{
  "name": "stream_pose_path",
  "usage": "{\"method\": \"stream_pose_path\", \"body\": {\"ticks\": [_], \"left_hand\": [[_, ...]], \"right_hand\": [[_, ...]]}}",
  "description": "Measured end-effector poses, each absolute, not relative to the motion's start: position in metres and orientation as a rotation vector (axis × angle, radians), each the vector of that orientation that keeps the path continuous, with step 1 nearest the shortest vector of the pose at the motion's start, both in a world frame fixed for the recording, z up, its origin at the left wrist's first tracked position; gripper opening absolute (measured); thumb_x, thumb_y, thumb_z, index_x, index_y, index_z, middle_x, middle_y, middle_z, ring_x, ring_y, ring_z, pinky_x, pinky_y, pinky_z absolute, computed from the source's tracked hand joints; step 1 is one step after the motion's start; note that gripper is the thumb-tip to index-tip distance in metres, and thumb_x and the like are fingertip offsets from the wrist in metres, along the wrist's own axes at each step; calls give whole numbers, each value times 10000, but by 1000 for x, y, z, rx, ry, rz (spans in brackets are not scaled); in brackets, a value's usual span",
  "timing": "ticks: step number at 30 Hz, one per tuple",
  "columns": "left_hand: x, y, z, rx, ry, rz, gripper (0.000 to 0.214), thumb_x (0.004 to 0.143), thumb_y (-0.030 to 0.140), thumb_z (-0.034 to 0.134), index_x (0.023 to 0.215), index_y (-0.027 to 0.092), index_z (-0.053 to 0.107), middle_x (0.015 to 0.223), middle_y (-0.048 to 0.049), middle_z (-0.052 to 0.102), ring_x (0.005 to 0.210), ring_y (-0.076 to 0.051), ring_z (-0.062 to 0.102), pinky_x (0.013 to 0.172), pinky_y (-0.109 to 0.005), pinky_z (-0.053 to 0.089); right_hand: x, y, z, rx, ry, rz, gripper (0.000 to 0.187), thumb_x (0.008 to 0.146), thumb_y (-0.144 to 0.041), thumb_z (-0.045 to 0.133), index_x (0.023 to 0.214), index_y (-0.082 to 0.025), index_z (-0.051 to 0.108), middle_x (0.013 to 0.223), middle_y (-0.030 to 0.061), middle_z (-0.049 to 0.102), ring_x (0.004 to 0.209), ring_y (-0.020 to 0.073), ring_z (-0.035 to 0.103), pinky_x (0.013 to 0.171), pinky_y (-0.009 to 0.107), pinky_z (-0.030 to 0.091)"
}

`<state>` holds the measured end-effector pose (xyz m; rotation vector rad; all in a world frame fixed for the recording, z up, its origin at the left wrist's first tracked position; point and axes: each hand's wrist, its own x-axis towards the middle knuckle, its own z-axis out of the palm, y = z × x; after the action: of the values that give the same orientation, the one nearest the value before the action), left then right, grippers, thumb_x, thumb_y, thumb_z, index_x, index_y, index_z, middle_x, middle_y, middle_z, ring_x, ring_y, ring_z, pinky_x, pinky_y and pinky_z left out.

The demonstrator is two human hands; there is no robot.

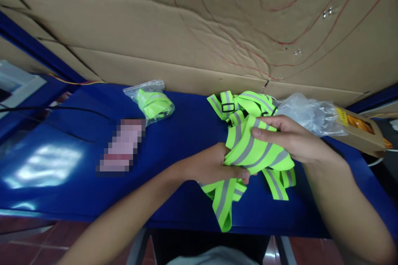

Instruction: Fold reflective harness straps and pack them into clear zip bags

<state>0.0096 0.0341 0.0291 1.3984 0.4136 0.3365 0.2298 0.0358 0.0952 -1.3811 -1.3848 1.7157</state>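
Both my hands grip a bunched neon-yellow reflective strap (261,151) with grey stripes, above the front part of the blue table. My left hand (214,165) is closed round its lower left side, thumb across the front. My right hand (286,136) pinches the upper right edge, its thumb on top and the other fingers partly hidden behind. Loose strap ends hang below the hands. Just behind lies more of the same neon strap (255,101), with a black buckle (228,107); whether it joins the held part I cannot tell.
On the blue table (183,124), a clear bag (155,103) holds another folded neon strap. A blurred-out pinkish rectangle (124,145) lies at left near black cables (77,109). Crumpled clear plastic (306,112) and a cardboard box (362,130) are at right. A cardboard panel (139,29) rises behind.
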Motion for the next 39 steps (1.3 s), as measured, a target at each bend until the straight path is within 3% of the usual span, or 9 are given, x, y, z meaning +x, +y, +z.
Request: {"method": "stream_pose_path", "body": {"ticks": [4, 7, 13, 19, 22, 28, 33, 36, 39], "left_hand": [[5, 37, 33, 1495, 423, 416, 238, 942, 353, 686, 975, 127, 757, 993, -85, 769, 921, -190, 726, 867, -289, 587], [7, 36, 30, 1488, 457, 431, 233, 955, 333, 663, 973, 121, 757, 972, -88, 776, 894, -194, 731, 846, -294, 593], [10, 37, 21, 1468, 429, 410, 248, 954, 364, 680, 985, 130, 756, 994, -101, 784, 925, -201, 749, 860, -302, 602], [10, 37, 19, 1400, 480, 381, 316, 947, 413, 693, 1036, 121, 775, 1030, -128, 798, 1010, -240, 750, 915, -341, 602], [11, 36, 21, 1271, 434, 333, 376, 950, 421, 693, 1185, 132, 746, 1118, -151, 793, 1048, -258, 753, 909, -363, 614], [11, 37, 26, 1039, 366, 277, 364, 852, 295, 806, 1188, 161, 760, 1262, -136, 756, 1223, -310, 703, 1049, -412, 566], [8, 34, 30, 675, 383, 288, 585, 740, 351, 870, 1250, 116, 705, 1166, -163, 784, 1197, -377, 705, 1047, -489, 543], [9, 33, 34, 657, 451, 362, 523, 836, 500, 768, 1172, 102, 725, 1160, -174, 784, 1207, -366, 701, 1066, -478, 521], [11, 34, 37, 696, 449, 350, 430, 895, 467, 712, 1162, 131, 737, 1147, -144, 793, 1150, -337, 730, 1028, -461, 546]], "right_hand": [[217, 39, 80, -1348, -1181, 1761, 454, 717, -567, 888, 972, -200, 806, 891, 39, 812, 688, 158, 733, 633, 237, 579], [214, 41, 75, -1341, -1221, 1745, 444, 747, -553, 875, 1024, -213, 807, 983, 45, 814, 792, 156, 748, 716, 232, 588], [216, 44, 71, -1310, -1272, 1746, 571, 808, -484, 841, 1318, -287, 674, 1109, 38, 771, 869, 185, 742, 757, 295, 598], [222, 49, 71, -1287, -1799, 1081, 303, 910, -437, 732, 1144, -245, 721, 1150, 39, 736, 1009, 188, 692, 861, 294, 544], [225, 42, 80, -1292, -2028, 1133, 325, 999, -489, 590, 1155, -256, 755, 1110, 31, 770, 958, 194, 719, 820, 286, 548], [217, 30, 75, -1376, -2018, 1431, 553, 854, -519, 774, 1332, -256, 683, 580, -51, 684, 485, 165, 653, 470, 237, 472], [212, 34, 73, -1383, -1835, 1521, 428, 839, -572, 759, 1103, -235, 773, 646, -39, 697, 390, 102, 561, 361, 200, 378], [214, 35, 76, -1365, -1785, 1495, 401, 826, -560, 767, 1064, -238, 784, 722, -30, 733, 415, 104, 580, 381, 208, 407], [216, 35, 73, -1373, -1822, 1473, 383, 872, -513, 721, 1144, -249, 775, 648, -46, 718, 400, 126, 588, 402, 230, 413]]}}
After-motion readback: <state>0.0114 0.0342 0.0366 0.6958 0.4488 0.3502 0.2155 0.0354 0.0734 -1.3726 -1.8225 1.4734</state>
